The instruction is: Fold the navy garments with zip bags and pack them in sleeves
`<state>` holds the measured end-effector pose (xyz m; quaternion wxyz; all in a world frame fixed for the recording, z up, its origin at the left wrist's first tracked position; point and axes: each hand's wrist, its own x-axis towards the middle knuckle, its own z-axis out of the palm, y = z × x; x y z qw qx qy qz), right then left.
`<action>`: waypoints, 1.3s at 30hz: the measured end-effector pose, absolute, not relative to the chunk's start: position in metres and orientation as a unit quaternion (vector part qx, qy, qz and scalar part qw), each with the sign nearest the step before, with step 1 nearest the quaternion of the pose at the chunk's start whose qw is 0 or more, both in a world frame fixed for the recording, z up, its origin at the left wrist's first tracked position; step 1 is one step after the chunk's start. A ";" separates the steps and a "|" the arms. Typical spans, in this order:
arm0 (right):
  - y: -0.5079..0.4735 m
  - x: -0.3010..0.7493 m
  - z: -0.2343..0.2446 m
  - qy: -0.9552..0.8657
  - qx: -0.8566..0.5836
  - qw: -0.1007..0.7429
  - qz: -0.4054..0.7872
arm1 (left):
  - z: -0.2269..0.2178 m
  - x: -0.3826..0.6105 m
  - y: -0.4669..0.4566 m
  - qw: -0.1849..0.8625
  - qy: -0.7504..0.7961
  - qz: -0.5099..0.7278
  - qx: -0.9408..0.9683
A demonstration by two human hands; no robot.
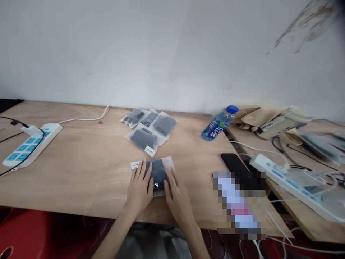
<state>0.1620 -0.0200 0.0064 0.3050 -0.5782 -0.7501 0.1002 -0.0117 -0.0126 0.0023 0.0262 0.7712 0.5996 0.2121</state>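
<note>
A clear plastic pouch [159, 169] with a dark folded item inside lies flat on the wooden table [88, 172], a white label at its left end. My left hand [140, 189] rests on the pouch's left part, fingers stretched out flat. My right hand [176, 194] lies on its right part, fingers extended and pressing down. Farther back sits a small pile of similar pouches [149, 129], each holding a dark item.
A white and blue power strip [29, 144] with cables lies at the left. A water bottle [219, 124] lies on its side at the back right, near a black phone [233, 163]. Another power strip [293, 181], cables and beige items fill the right table.
</note>
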 end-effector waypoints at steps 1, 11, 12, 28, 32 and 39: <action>-0.024 0.166 0.008 -0.724 -0.604 0.319 0.098 | 0.003 -0.017 -0.013 0.039 0.585 0.215 0.781; -0.030 0.182 0.002 -0.504 -0.703 0.412 0.287 | -0.013 -0.071 -0.040 0.090 0.649 0.352 0.668; -0.025 0.184 0.003 -0.492 -0.701 0.421 0.300 | -0.015 -0.078 -0.042 0.081 0.651 0.343 0.672; -0.007 0.151 0.016 -0.514 -0.570 0.439 0.466 | -0.028 -0.124 -0.041 0.022 0.625 0.275 0.730; 0.003 0.160 0.033 -0.601 -0.575 0.420 0.362 | -0.028 -0.126 -0.040 0.032 0.624 0.290 0.725; 0.082 0.135 0.057 -0.558 -0.486 0.518 0.428 | -0.026 -0.127 -0.040 0.045 0.623 0.298 0.722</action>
